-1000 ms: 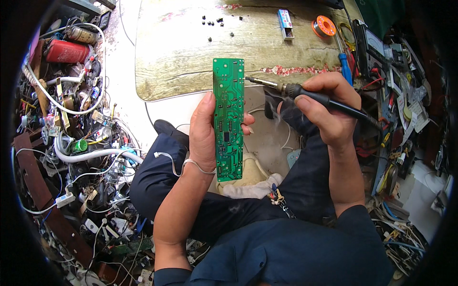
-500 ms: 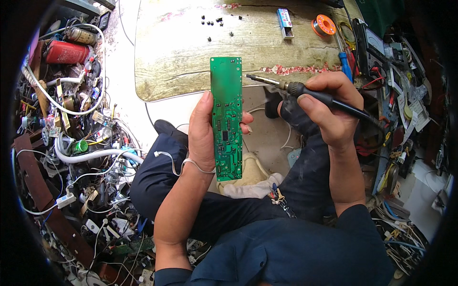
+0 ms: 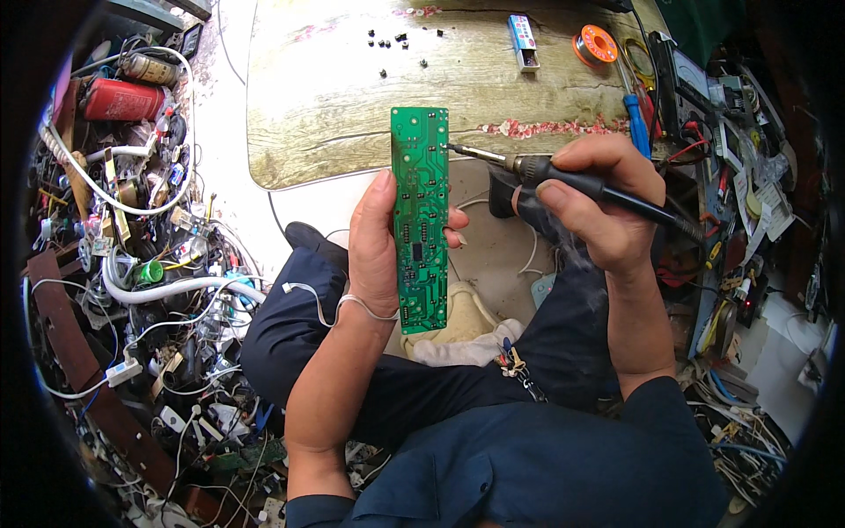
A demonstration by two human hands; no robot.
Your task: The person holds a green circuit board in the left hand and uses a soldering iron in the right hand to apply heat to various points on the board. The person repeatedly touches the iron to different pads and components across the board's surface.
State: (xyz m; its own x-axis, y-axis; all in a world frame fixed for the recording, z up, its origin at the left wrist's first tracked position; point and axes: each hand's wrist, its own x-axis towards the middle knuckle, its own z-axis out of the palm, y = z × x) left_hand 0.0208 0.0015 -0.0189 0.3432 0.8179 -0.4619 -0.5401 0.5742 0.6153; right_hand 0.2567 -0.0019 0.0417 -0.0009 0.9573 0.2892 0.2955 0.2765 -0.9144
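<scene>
A heap of wires and old parts point(image 3: 198, 361) spreads left of the wood-patterned table point(image 3: 334, 101). At the table's near edge, its far end overlapping that edge in view, is a long green circuit board point(image 3: 420, 189), gripped by the left hand point(image 3: 374, 242) between thumb and fingers. Also by the table's near edge, the right hand point(image 3: 616, 194) is closed around a soldering iron point(image 3: 570, 178), its tip at the board's right side; contact is unclear. Toward the table's right lie a blue-handled screwdriver point(image 3: 637, 123), an orange spool point(image 3: 596, 46) and a small box point(image 3: 523, 42); farther back, tiny black pieces point(image 3: 401, 37).
</scene>
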